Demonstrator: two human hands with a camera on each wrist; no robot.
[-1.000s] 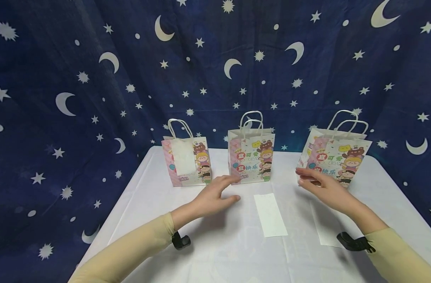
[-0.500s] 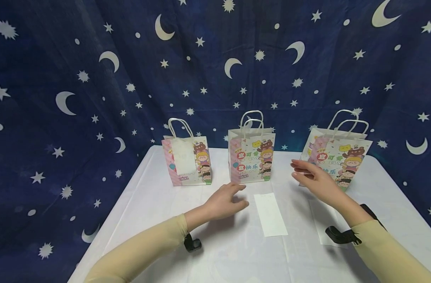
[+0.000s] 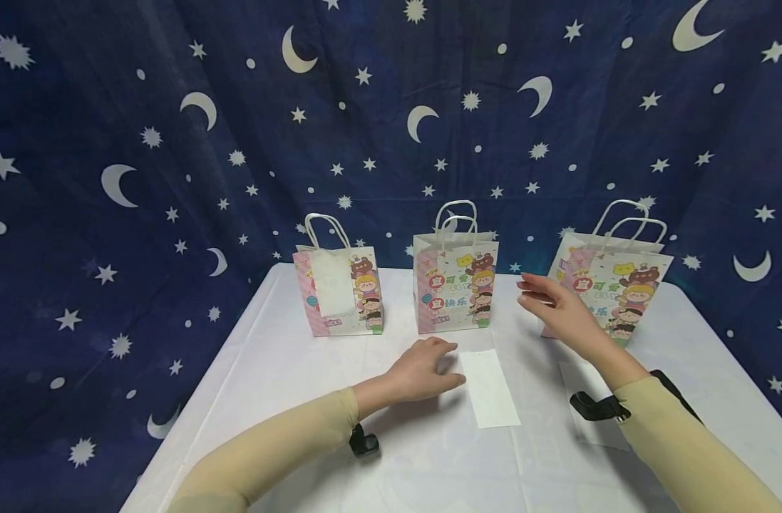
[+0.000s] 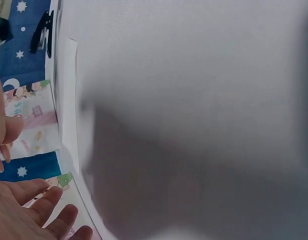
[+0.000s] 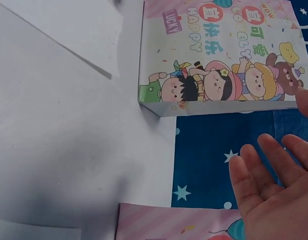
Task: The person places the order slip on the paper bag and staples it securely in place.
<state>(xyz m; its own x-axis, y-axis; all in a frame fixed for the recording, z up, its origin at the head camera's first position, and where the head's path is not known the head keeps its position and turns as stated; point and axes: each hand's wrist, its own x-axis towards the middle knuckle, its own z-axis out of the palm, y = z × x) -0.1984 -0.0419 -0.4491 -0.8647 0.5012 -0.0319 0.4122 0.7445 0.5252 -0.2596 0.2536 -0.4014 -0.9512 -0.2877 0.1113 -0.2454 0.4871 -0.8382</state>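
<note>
My left hand (image 3: 423,370), fingers relaxed and holding nothing, hovers over the table by the left edge of a white paper strip (image 3: 491,390). That strip lies flat in front of the middle paper gift bag (image 3: 455,288), a white and pink bag with cartoon figures. My right hand (image 3: 567,313), also holding nothing, is raised in front of the right gift bag (image 3: 621,285) and covers its lower left part. Its fingers (image 5: 264,172) are spread in the right wrist view. Under the right forearm lies a second paper strip (image 3: 579,377), partly hidden.
At the left stands a matching gift bag (image 3: 368,292) with a white paper strip (image 3: 335,285) on its front. A white cloth covers the table (image 3: 256,370). Behind it hangs a dark blue curtain (image 3: 378,85) with moons and stars. A black clip (image 4: 42,35) shows in the left wrist view.
My left hand has moved right and toward me, to the middle strip. The right hand has shifted left and up, away from the right bag's front. Bags and strips stay put.
</note>
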